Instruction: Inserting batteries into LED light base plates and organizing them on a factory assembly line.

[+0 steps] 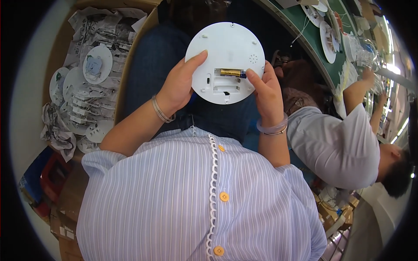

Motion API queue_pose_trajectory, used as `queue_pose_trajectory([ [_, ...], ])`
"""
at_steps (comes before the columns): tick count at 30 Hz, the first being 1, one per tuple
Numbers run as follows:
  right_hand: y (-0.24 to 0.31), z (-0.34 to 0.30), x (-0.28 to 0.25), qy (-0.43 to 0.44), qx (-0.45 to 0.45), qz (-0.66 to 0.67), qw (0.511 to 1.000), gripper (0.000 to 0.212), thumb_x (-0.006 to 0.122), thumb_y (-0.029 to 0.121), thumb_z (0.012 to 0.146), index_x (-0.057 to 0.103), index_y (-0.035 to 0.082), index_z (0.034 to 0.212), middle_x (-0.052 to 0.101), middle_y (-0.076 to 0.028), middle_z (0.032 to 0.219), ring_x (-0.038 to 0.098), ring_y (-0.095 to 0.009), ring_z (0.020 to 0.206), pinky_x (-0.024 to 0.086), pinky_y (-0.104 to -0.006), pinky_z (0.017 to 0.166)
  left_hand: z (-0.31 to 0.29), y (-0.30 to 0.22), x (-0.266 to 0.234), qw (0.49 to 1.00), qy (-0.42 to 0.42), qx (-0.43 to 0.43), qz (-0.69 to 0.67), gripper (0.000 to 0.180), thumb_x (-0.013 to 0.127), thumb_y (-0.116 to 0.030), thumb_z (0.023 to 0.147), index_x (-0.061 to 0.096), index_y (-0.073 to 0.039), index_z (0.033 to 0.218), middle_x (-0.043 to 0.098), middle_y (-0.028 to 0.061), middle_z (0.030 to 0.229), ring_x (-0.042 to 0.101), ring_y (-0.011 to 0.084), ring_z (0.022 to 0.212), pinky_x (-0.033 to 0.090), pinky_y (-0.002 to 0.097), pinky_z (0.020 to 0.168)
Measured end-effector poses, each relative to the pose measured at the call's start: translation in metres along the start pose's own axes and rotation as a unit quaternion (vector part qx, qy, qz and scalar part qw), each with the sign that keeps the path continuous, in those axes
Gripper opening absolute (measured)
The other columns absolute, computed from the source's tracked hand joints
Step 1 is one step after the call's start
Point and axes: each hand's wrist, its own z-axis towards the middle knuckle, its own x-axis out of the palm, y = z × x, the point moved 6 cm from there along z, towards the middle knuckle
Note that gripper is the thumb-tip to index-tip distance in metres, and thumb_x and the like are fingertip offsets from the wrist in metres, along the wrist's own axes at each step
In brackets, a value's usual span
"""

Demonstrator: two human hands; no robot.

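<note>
At the far left, a cardboard box is seen, filled with white round plates and crumpled plastic bags. A white round disc is held up over the lap, in the middle of the view. Its left edge is grasped by the left hand, the thumb laid on the face. A battery is seated in the open compartment of the disc. The right hand is closed on the right edge, its thumb touching the battery end. At the right, another person in a grey shirt is reaching toward a green table.
</note>
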Motion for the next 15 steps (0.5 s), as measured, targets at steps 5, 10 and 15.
queue_pose_trajectory([
  [5,-0.004,0.007,0.005,-0.014,-0.031,-0.016,0.999,0.053,0.066,0.017,0.068,0.038,-0.004,0.107,0.052,-0.014,0.095,0.052,-0.018,0.088,0.042,-0.0273,0.077,0.003,-0.005,0.000,0.998,0.005,0.032,0.062,0.043,0.046,-0.027,0.083,0.038,0.000,0.115,0.050,0.0101,0.107,0.050,0.0158,0.097,0.040,0.0250,0.082],
  [10,-0.001,0.013,0.007,-0.027,-0.062,-0.096,0.993,0.052,0.067,0.017,0.067,0.038,-0.003,0.105,0.052,-0.014,0.094,0.054,-0.019,0.084,0.045,-0.0269,0.072,0.002,-0.006,-0.005,0.997,-0.007,0.030,0.064,0.039,0.045,-0.024,0.084,0.039,0.001,0.114,0.050,0.0095,0.107,0.050,0.0143,0.096,0.040,0.0241,0.081],
  [15,0.000,0.018,0.015,-0.022,-0.073,-0.158,0.984,0.051,0.066,0.018,0.068,0.037,-0.003,0.104,0.051,-0.017,0.096,0.053,-0.021,0.086,0.045,-0.0287,0.073,0.000,-0.014,-0.002,0.996,0.003,0.066,0.059,0.037,0.044,-0.021,0.085,0.039,0.002,0.114,0.051,0.0090,0.105,0.050,0.0133,0.093,0.041,0.0234,0.079],
])
